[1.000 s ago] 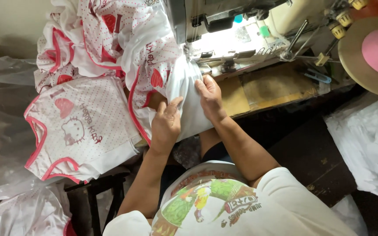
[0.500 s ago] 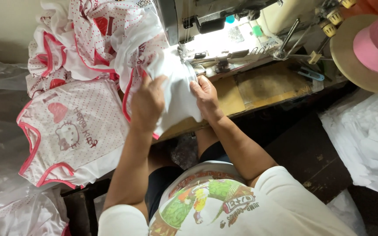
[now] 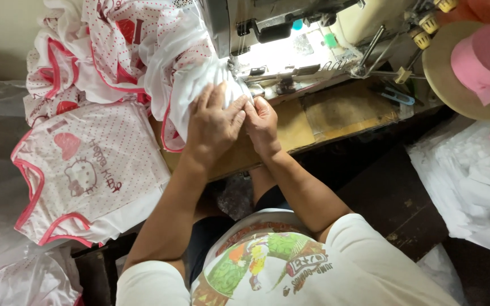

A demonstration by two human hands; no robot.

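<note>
My left hand (image 3: 214,122) lies flat w/ fingers spread on the white fabric piece (image 3: 191,85), pressing it down on the wooden table (image 3: 290,127) in the upper middle of the frame. My right hand (image 3: 262,120) is just beside it, fingers curled together and pinching the fabric edge, very near the presser foot (image 3: 284,86) of the sewing machine (image 3: 267,22). The risk I see: my right fingertips are so close to the needle area that a small slip fwd could bring them under it. Also the fabric is bunched in folds between my hands and the machine, so a fold may be stitched in by mistake, or the seam may run crooked if my left hand pushes unevenly. The big pile of dotted pink-trimmed garments (image 3: 109,51) at the upper left hangs onto this piece, and its weight could drag it sideways. Whether the needle is down, I cannot tell.
</note>
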